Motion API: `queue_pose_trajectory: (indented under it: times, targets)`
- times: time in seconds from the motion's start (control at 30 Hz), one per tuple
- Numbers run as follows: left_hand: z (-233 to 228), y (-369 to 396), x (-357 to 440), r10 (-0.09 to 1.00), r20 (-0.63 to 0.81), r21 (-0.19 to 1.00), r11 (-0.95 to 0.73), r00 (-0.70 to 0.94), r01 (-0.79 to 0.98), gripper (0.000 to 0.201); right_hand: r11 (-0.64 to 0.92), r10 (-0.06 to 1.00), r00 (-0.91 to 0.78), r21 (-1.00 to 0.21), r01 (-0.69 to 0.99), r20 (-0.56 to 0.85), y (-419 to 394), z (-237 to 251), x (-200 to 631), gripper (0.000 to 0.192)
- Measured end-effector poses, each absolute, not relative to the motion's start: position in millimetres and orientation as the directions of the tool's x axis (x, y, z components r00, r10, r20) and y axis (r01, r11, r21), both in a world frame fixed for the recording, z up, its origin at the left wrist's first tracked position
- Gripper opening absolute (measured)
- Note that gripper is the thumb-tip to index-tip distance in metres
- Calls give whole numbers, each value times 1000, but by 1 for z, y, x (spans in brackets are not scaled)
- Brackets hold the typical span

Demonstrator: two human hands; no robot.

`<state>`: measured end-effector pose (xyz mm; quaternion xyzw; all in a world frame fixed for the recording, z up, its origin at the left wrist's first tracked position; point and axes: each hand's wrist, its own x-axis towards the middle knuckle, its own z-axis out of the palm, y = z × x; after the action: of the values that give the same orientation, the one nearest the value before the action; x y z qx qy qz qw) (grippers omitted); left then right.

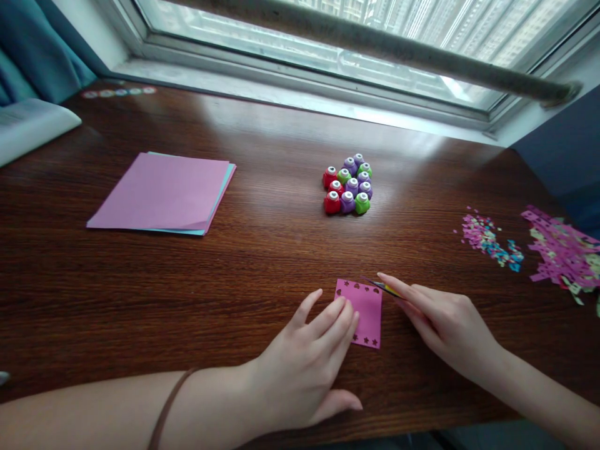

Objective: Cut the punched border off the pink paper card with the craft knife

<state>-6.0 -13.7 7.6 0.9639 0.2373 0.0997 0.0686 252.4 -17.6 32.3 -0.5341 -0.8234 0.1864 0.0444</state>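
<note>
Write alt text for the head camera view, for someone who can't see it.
On a dark wooden table, the left hand rests its fingers on a small pink punched card while the right hand holds a thin yellow-handled tool at its corner. Behind lie small paper punches, stacked coloured paper and paper scraps.

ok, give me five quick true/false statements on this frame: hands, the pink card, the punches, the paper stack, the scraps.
1. The left hand rests its fingers on the small pink card. True.
2. The right hand is empty. False: it holds a thin tool whose tip meets the card's top right corner.
3. The punches stand clustered beyond the card, toward the window. True.
4. The paper stack lies to the right of the punches. False: it lies to their left.
5. The paper scraps are piled at the table's left edge. False: they lie at the right side.
</note>
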Motion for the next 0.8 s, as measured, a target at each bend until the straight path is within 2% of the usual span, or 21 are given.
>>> queue_pose_trajectory:
  times: [0.3,0.8]
  targets:
    - [8,-18,-4,494,151,121,-869,856,480,70,540,808,-564,-169,824,-171,-7,32,245,56]
    - [8,-17,-3,506,201,116,-863,839,492,70,589,778,-603,-125,798,-177,2,34,245,51]
